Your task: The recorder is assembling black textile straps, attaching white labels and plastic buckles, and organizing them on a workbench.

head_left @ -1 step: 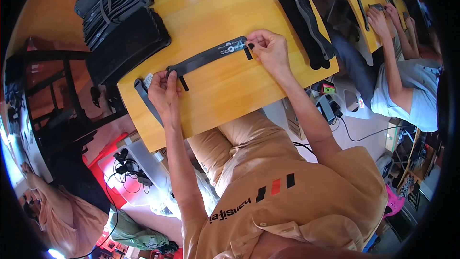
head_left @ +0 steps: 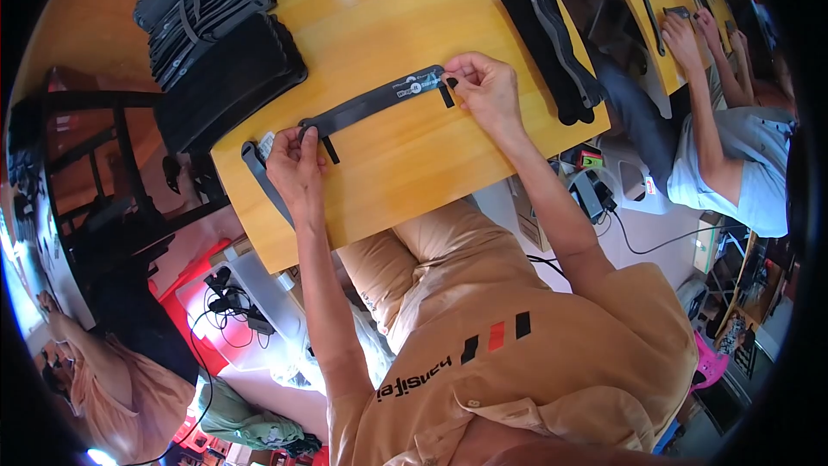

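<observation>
A dark grey fabric strap (head_left: 362, 108) with white print near its right end is stretched across the yellow wooden table (head_left: 397, 173). My left hand (head_left: 296, 160) pinches its left end between thumb and fingers. The right end is gripped by my right hand (head_left: 487, 91), whose fingertips also hold a small black piece. Two short black tabs hang below the strap, one near each end. Another grey strap (head_left: 267, 181) with a white label lies at the table's left edge, partly hidden by my left hand.
Stacked, banded black and grey straps (head_left: 207, 26) stand at the table's far left. A bundle of black and grey strips (head_left: 552, 47) lies along the right edge. At right, another person's hands (head_left: 681, 34) work at a separate table. Cables (head_left: 228, 298) sit below, left.
</observation>
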The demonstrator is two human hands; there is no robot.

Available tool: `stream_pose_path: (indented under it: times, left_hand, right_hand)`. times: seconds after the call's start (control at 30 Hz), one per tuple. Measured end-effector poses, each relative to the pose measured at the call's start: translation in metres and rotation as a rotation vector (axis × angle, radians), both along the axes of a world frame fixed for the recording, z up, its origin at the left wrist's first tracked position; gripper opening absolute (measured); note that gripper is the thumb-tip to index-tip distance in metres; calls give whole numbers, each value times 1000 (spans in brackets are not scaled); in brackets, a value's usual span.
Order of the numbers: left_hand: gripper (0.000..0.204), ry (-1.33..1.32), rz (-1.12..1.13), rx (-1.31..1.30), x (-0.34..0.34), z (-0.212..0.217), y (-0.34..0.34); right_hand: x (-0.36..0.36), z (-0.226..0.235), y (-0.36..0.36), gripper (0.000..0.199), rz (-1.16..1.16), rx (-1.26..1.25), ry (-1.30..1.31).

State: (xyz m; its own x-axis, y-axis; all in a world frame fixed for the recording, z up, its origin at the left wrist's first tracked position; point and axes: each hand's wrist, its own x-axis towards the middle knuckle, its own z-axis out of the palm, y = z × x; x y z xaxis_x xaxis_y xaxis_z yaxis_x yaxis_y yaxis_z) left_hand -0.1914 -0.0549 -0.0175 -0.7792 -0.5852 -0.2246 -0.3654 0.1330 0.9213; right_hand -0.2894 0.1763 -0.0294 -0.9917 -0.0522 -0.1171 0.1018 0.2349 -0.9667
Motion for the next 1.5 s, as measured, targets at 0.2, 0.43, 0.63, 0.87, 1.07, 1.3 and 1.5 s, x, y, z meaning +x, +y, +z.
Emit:
stream_pose_path:
  times: [0.2,0.43,0.63,0.87,1.07,1.3,1.5]
  left_hand:
    - [12,7,6,-26,-1,0,1]
    - [13,-5,10,-36,-1,2,2]
    - [12,2,25,-49,-2,1,4]
    - [14,-12,17,-96,-2,3,5]
    - [15,-11,23,-101,-2,3,5]
    - [15,-22,27,-123,-3,8,8]
    - [15,-27,16,-134,-3,8,8]
  right_hand:
    - [1,1,0,11,17,25,19]
    - [0,0,0,14,28,83,35]
    - [1,2,-2,12,21,92,57]
    - [0,-1,-2,10,3,84,64]
    - [0,0,-4,9,-10,76,67]
    - [0,0,-4,7,-17,92,79]
    - [0,0,-4,7,-27,114,97]
